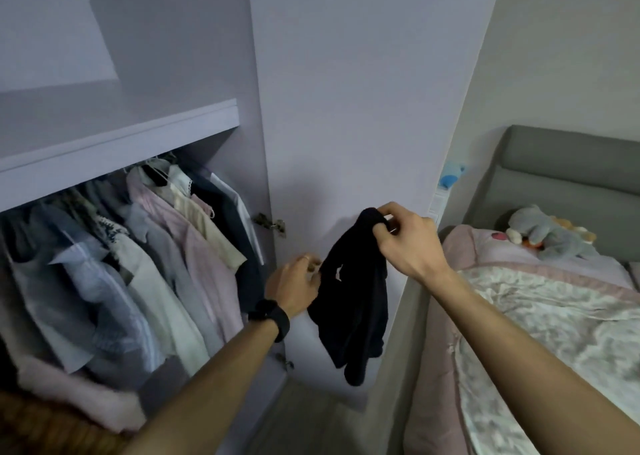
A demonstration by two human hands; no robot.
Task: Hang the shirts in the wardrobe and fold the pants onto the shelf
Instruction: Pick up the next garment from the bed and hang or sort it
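My right hand (408, 243) pinches the top of a black garment (356, 309), bunched in my curled fingers, so that it hangs limp in front of the open wardrobe door (346, 108). My left hand (294, 288), with a black watch (272, 317) on its wrist, pinches the garment's left edge lower down. To the left, under a pale shelf (121, 142), shirts (156, 264) hang packed together inside the wardrobe. To the right lies a bed (554, 333) with a floral cover and a soft toy (550, 232) near its grey headboard
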